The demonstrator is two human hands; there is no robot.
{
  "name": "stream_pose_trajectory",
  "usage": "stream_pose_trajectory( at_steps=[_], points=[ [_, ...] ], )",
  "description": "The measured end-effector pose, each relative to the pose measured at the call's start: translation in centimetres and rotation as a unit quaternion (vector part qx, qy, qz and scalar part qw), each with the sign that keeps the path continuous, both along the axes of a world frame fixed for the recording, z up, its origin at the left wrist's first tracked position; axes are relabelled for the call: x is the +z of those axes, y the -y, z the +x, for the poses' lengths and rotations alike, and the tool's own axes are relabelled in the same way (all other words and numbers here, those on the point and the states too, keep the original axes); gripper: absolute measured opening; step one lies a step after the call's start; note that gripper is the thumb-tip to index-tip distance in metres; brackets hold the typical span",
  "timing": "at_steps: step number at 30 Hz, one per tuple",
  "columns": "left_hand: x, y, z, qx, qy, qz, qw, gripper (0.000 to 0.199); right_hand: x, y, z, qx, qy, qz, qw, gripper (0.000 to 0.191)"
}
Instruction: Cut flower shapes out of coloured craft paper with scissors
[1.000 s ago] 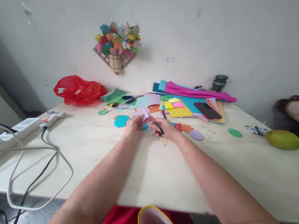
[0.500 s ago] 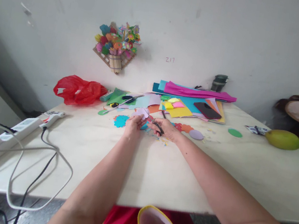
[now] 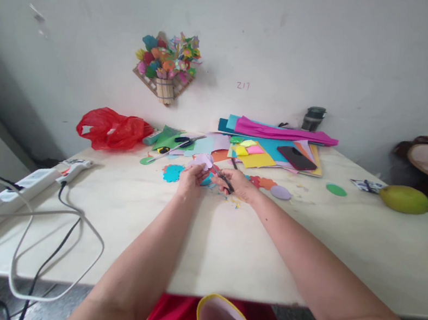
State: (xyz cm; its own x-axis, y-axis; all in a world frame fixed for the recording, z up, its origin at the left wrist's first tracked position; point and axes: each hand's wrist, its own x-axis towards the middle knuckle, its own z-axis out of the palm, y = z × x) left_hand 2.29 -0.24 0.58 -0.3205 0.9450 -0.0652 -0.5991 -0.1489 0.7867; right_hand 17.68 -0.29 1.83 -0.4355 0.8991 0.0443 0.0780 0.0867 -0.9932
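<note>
My left hand (image 3: 193,176) pinches a lilac paper piece (image 3: 202,162) with a scalloped edge, held just over the table. Close on its right, my right hand (image 3: 234,182) is wrapped round dark-handled scissors (image 3: 227,183), their blades pointing at the paper. Blue scalloped paper pieces (image 3: 172,173) lie left of my left hand, and more blue shows under the hands. To the right of my right hand are orange scalloped pieces (image 3: 266,183) and a lilac paper oval (image 3: 281,193). Small paper scraps (image 3: 236,203) are scattered below my hands.
Behind my hands lie coloured sheets (image 3: 260,161), a phone (image 3: 297,158), other scissors (image 3: 189,140) and a red plastic bag (image 3: 114,130). A power strip (image 3: 33,184) with loose cables is at left. A green-yellow fruit (image 3: 406,199) and a green oval (image 3: 336,190) lie at right.
The lilac paper has turned slightly in my left hand, so more of its scalloped edge shows. Both hands stay nearly in place.
</note>
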Motion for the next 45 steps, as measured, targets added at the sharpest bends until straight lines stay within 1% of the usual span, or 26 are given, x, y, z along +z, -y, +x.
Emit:
stream_pose_trajectory(
  at_steps=[6,10,16,23,32,39,45],
  points=[
    [0.0,0.0,0.0,-0.017,0.01,-0.004,1.0,0.014,0.0,0.0,-0.1,-0.011,-0.023,0.006,1.0,0.025],
    [0.0,0.1,0.0,-0.027,0.008,0.004,1.0,0.015,0.0,0.0,-0.2,-0.023,-0.032,0.0,0.999,0.026],
    [-0.2,0.1,0.1,-0.049,0.007,0.005,0.999,0.014,0.5,0.4,-0.1,-0.021,-0.044,0.015,0.999,0.027],
    [-0.3,0.2,0.3,-0.082,-0.006,0.021,0.996,0.014,1.0,0.8,-0.3,-0.027,-0.054,0.005,0.998,0.031],
    [0.0,0.6,1.0,-0.083,0.004,0.019,0.996,0.014,1.3,1.0,-0.3,-0.03,-0.07,0.012,0.997,0.034],
    [-0.2,0.6,1.0,-0.074,-0.005,0.026,0.997,0.022,1.6,1.2,-0.3,-0.037,-0.062,-0.003,0.997,0.034],
    [-0.3,0.5,1.1,-0.072,-0.01,0.031,0.997,0.022,1.7,1.4,-0.4,-0.048,-0.059,-0.008,0.997,0.033]
  ],
)
